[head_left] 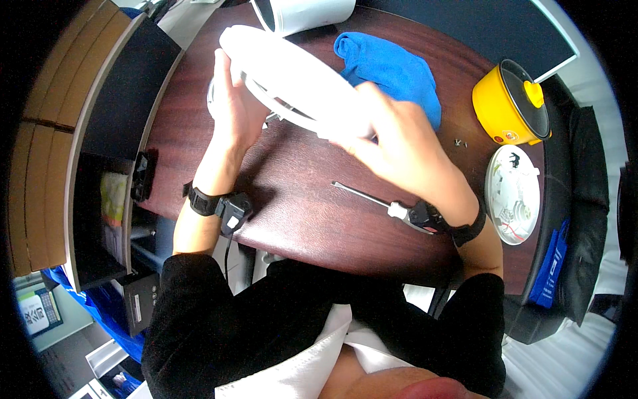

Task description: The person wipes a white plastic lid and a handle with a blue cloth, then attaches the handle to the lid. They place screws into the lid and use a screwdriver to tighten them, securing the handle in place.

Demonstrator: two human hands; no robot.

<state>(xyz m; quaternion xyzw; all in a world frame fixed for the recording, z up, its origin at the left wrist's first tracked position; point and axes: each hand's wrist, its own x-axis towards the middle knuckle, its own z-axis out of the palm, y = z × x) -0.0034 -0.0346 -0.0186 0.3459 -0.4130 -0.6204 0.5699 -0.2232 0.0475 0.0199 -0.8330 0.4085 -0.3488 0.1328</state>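
Over the far part of the dark reddish-brown table, both my hands hold up a tilted white round part (292, 66) with an open ring on its underside. My left hand (240, 113) grips its left edge, thumb pointing up. On its right end, my right hand (402, 136) is closed with the fingers over the rim. Behind my left wrist, another pale rounded edge (211, 100) shows, mostly hidden. Below the part lies a screwdriver (362, 192), its pale handle partly behind my right wrist. A few small screws (460, 143) rest to the right.
A crumpled blue cloth (395, 66) lies behind my right hand. Farther right stand a yellow pot (495, 106) with a dark lid and a white round tray (493, 193) with small parts. A white cylinder (316, 14) sits at the back. Shelving (106, 120) borders the table's left side.
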